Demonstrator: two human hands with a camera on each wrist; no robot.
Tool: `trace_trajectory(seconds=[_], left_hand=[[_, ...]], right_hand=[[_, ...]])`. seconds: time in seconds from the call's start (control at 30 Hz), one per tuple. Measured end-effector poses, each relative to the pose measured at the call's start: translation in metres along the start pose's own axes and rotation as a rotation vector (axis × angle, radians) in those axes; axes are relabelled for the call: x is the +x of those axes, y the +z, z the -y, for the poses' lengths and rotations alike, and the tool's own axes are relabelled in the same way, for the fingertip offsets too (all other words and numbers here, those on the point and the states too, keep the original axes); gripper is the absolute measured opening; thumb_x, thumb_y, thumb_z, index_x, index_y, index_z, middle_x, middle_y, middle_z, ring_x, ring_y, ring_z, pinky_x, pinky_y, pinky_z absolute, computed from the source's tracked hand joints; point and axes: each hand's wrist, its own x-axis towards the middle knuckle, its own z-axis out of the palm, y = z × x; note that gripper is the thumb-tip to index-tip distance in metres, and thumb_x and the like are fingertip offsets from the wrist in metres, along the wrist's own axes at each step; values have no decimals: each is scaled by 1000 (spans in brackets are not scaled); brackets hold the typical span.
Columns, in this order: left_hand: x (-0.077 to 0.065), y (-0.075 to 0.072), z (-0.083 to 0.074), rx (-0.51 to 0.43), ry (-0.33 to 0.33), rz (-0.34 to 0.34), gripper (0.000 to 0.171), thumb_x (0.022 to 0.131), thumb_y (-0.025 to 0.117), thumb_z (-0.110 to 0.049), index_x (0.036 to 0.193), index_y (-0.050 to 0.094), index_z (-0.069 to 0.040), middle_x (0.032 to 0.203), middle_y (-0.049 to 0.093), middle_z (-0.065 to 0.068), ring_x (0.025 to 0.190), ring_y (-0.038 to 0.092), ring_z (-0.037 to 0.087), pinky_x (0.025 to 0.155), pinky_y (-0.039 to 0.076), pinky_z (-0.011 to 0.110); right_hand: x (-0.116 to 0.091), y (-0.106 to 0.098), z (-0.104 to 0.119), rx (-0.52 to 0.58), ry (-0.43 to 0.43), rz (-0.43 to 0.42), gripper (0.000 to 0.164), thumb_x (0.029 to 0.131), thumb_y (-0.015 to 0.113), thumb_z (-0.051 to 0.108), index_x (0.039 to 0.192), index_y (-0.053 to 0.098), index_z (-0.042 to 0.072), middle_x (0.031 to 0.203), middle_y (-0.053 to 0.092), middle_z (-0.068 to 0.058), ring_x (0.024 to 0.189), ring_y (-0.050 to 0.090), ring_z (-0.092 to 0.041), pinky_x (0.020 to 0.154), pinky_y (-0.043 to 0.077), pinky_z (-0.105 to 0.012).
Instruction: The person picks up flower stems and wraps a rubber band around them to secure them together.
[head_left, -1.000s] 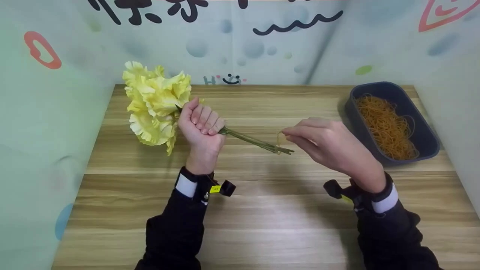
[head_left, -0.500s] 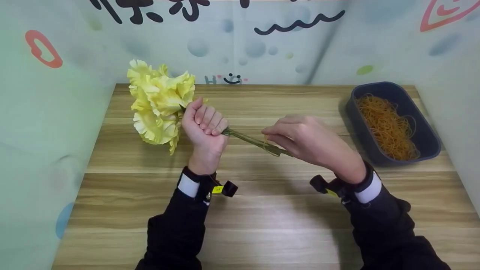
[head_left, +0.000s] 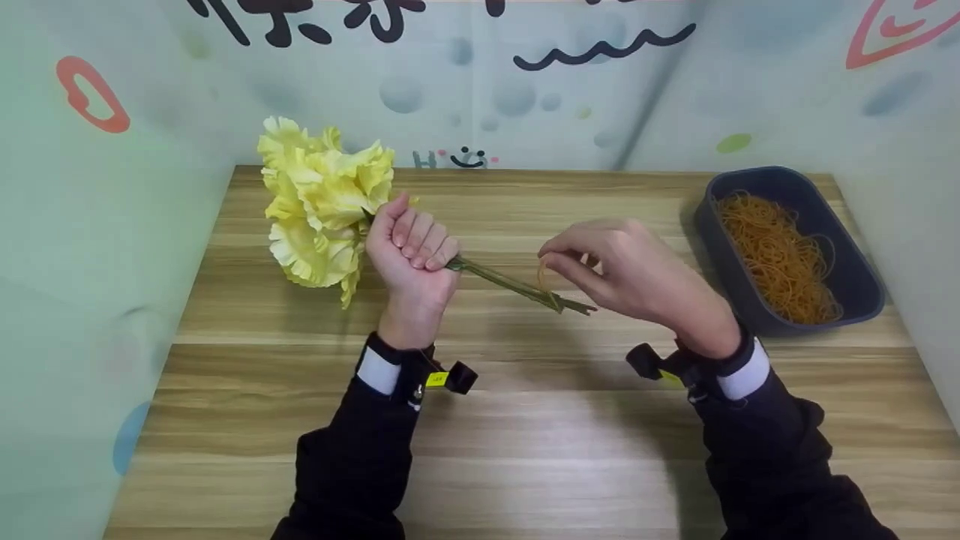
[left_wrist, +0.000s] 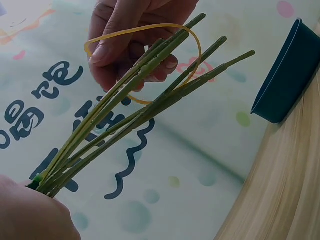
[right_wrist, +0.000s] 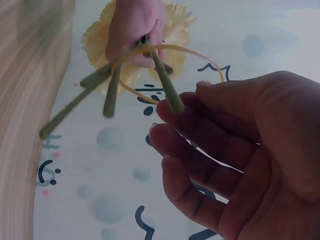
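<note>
My left hand (head_left: 411,247) grips a bunch of yellow artificial flowers (head_left: 322,199) by the green stems (head_left: 517,285), just below the blooms, holding them above the table. My right hand (head_left: 600,262) pinches a yellow rubber band (left_wrist: 145,60) that is looped over the free ends of the stems (left_wrist: 165,90). In the right wrist view the rubber band (right_wrist: 170,55) circles some of the stems (right_wrist: 165,85), with my left hand (right_wrist: 132,30) and the flowers behind.
A dark blue tub (head_left: 855,277) full of yellow rubber bands (head_left: 772,255) stands at the back right of the wooden table (head_left: 525,435). Pale patterned walls enclose the table on the left, back and right.
My right hand slid the rubber band left over the stem ends, then lifted slightly. The left hand and flowers shifted a little right.
</note>
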Motion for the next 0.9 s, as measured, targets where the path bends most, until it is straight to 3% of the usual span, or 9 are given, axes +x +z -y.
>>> trace_trajectory(seconds=[0.27, 0.5, 0.9], left_hand=[[1, 1, -4, -34, 11, 9, 57, 103, 33, -17, 47, 35, -16, 37, 31, -5, 34, 14, 5, 30, 15, 18], [0, 0, -4, -14, 18, 5, 57, 104, 33, -17, 47, 35, -16, 37, 31, -6, 34, 14, 5, 30, 16, 18], [0, -1, 1, 22, -4, -16, 58, 104, 34, -18, 46, 35, -17, 37, 31, -6, 33, 17, 5, 30, 18, 18]], right_hand=[[-12, -11, -9, 8, 46, -23, 13, 104, 60, 17, 104, 70, 7, 93, 70, 0, 76, 58, -6, 67, 49, -24], [-15, -11, -10, 45, 41, -48, 13, 101, 65, 13, 108, 74, 7, 97, 74, 1, 80, 65, -5, 68, 50, -19], [5, 5, -2, 144, 44, -28, 17, 101, 65, 17, 109, 76, 7, 94, 74, 1, 73, 62, -4, 64, 50, -20]])
